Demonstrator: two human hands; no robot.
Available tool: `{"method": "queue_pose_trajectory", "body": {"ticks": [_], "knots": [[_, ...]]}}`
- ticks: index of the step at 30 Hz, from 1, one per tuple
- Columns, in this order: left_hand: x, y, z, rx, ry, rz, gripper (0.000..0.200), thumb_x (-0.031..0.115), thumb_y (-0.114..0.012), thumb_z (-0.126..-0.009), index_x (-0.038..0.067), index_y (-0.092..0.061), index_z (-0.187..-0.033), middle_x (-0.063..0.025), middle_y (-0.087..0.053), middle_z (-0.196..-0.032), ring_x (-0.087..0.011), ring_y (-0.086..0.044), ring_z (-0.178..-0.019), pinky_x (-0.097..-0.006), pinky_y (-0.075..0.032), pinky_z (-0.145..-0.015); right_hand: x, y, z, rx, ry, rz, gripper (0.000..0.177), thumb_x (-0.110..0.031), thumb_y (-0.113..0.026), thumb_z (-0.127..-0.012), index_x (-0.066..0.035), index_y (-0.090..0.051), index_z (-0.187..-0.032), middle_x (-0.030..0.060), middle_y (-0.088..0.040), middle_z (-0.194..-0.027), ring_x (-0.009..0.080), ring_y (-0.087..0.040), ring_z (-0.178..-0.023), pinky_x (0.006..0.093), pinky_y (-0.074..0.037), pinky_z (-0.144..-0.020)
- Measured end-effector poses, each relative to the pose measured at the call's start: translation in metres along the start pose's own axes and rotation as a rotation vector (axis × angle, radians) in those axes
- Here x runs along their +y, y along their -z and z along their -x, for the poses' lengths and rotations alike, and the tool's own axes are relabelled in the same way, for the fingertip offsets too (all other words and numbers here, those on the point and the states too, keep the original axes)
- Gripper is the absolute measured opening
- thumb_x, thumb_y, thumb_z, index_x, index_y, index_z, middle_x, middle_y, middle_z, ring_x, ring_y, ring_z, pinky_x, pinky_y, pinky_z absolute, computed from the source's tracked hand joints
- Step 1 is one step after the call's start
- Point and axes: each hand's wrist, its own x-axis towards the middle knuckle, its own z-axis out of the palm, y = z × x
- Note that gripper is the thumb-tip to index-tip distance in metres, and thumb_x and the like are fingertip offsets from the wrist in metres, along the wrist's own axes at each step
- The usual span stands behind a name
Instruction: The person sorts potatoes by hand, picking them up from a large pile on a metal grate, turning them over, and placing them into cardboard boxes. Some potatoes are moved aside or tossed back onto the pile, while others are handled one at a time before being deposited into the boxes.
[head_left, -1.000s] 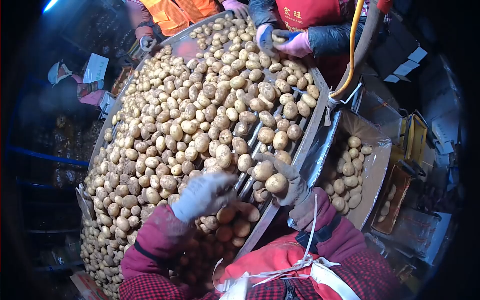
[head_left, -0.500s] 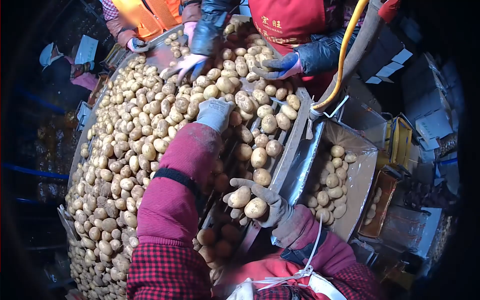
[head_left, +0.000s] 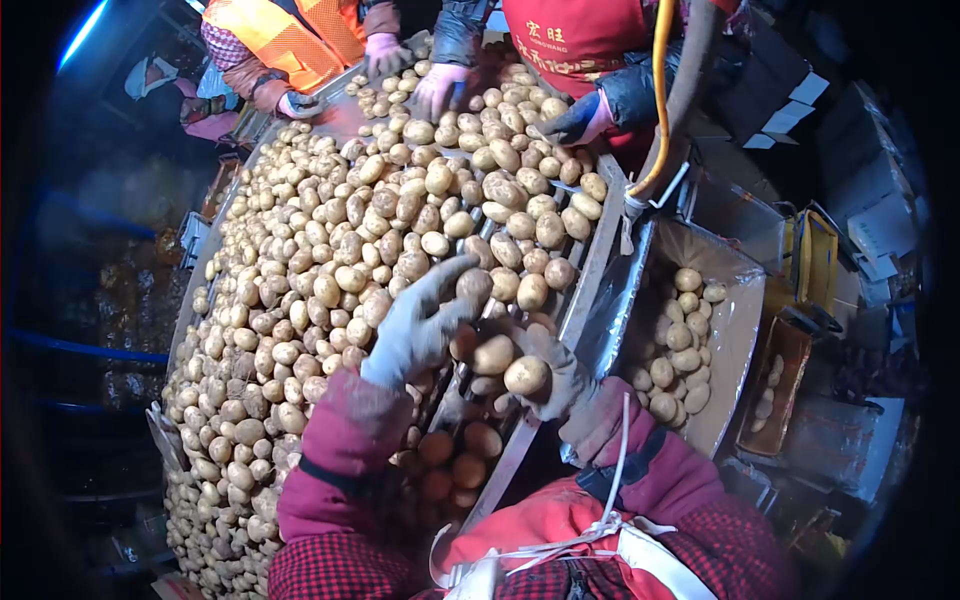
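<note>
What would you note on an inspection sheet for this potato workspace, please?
Surface: metal-rimmed table, bars showing between potatoes; its bed is mostly covered.
Job's things: heaped potatoes, many with brown patches; more in a lined box at right.
Clutter: cartons and a yellow crate crowd the right side.
Grippers: left hand gloved, fingers spread by a potato, contact unclear; right hand gloved, holding two potatoes.
Cables: yellow cable or hose hanging at the far right corner.
Surroundings: two co-workers at the far edge, hands at the potatoes; left background dim.

Maroon sleeves (head_left: 345,432), black armbands (head_left: 322,476), grey gloves (head_left: 408,335); red apron (head_left: 530,522)
</note>
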Motion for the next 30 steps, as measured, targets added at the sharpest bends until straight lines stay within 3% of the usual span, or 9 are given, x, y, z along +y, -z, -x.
{"method": "queue_pose_trajectory", "body": {"ticks": [3,9,16,18,19,20,22,23,30], "knots": [[0.002,-0.024,0.036,-0.018,-0.293,-0.495,0.061,0.023,-0.072,-0.097,0.001,-0.052,-0.15,-0.0146,-0.064,-0.137,-0.0295,-0.061,-0.125,-0.0415,-0.046,-0.109,0.01,0.003,-0.002,0.07,-0.017,-0.146,0.08,-0.066,-0.056,-0.099,-0.009,-0.046,-0.153,0.0114,-0.062,-0.14,0.0299,-0.063,-0.128,0.0468,-0.056,-0.103],[0.021,-0.078,0.068,0.021,-0.569,-0.88,0.071,0.038,-0.071,-0.092,0.007,-0.05,-0.152,-0.0219,-0.053,-0.147,-0.0451,-0.049,-0.134,-0.0552,-0.039,-0.113,0.002,-0.031,0.044,0.073,0.08,-0.127,0.056,-0.046,-0.066,-0.101,-0.006,-0.06,-0.139,0.0113,-0.069,-0.125,0.0244,-0.068,-0.11,0.0399,-0.058,-0.093],[0.026,-0.159,0.077,-0.283,-0.773,-0.683,0.078,0.04,-0.072,-0.092,0.003,-0.044,-0.155,-0.0259,-0.047,-0.153,-0.0451,-0.047,-0.138,-0.0549,-0.037,-0.115,-0.009,0.012,0.169,0.159,0.27,-0.054,0.053,-0.033,-0.069,-0.098,-0.003,-0.057,-0.139,0.0158,-0.069,-0.123,0.0279,-0.066,-0.116,0.0409,-0.054,-0.105],[0.016,-0.173,0.076,-0.32,-0.807,-0.587,0.076,0.04,-0.072,-0.093,0.004,-0.046,-0.154,-0.0263,-0.048,-0.153,-0.0454,-0.049,-0.136,-0.0531,-0.038,-0.114,-0.015,0.025,0.222,0.355,0.199,-0.064,0.048,-0.018,-0.07,-0.093,-0.003,-0.057,-0.137,0.0188,-0.068,-0.12,0.0301,-0.07,-0.11,0.0418,-0.06,-0.094],[0.017,-0.17,0.076,-0.361,-0.778,-0.591,0.073,0.038,-0.071,-0.093,0.004,-0.047,-0.153,-0.0258,-0.05,-0.15,-0.0443,-0.052,-0.132,-0.0519,-0.04,-0.112,-0.022,0.035,0.257,0.349,0.29,0.426,0.036,-0.014,-0.069,-0.091,-0.002,-0.064,-0.125,0.0196,-0.068,-0.12,0.0305,-0.072,-0.101,0.0396,-0.064,-0.081],[0.009,-0.168,0.074,-0.386,-0.757,-0.615,0.071,0.036,-0.071,-0.093,0.004,-0.049,-0.152,-0.0251,-0.052,-0.148,-0.0433,-0.053,-0.13,-0.051,-0.041,-0.111,-0.024,0.042,0.291,0.534,0.154,0.039,0.029,-0.017,-0.07,-0.091,0.0,-0.071,-0.115,0.019,-0.07,-0.117,0.0301,-0.074,-0.092,0.0343,-0.064,-0.072],[-0.004,-0.162,0.079,-0.38,-0.718,-0.668,0.065,0.032,-0.071,-0.093,0.005,-0.053,-0.149,-0.0221,-0.058,-0.142,-0.0403,-0.058,-0.126,-0.049,-0.044,-0.109,0.002,0.069,0.362,0.662,0.414,0.776,0.049,-0.034,-0.072,-0.091,-0.003,-0.067,-0.128,0.0183,-0.071,-0.11,0.0259,-0.075,-0.086,0.025,-0.055,-0.056],[-0.008,-0.16,0.083,-0.386,-0.718,-0.662,0.065,0.032,-0.071,-0.093,0.005,-0.053,-0.149,-0.0221,-0.058,-0.142,-0.0403,-0.058,-0.126,-0.049,-0.044,-0.109,0.007,0.05,0.381,1.047,0.366,0.409,0.073,-0.041,-0.074,-0.084,-0.003,-0.054,-0.144,0.017,-0.072,-0.114,0.0305,-0.076,-0.086,0.0304,-0.059,-0.054],[-0.033,-0.158,0.1,-0.484,-0.634,-0.755,0.058,0.03,-0.073,-0.088,0.007,-0.06,-0.139,-0.0167,-0.065,-0.132,-0.0364,-0.061,-0.122,-0.0485,-0.045,-0.106,0.077,0.126,0.48,1.534,0.104,0.138,0.058,-0.043,-0.076,-0.093,-0.016,-0.06,-0.142,0.0074,-0.072,-0.116,0.0213,-0.071,-0.1,0.0383,-0.055,-0.08]]}}
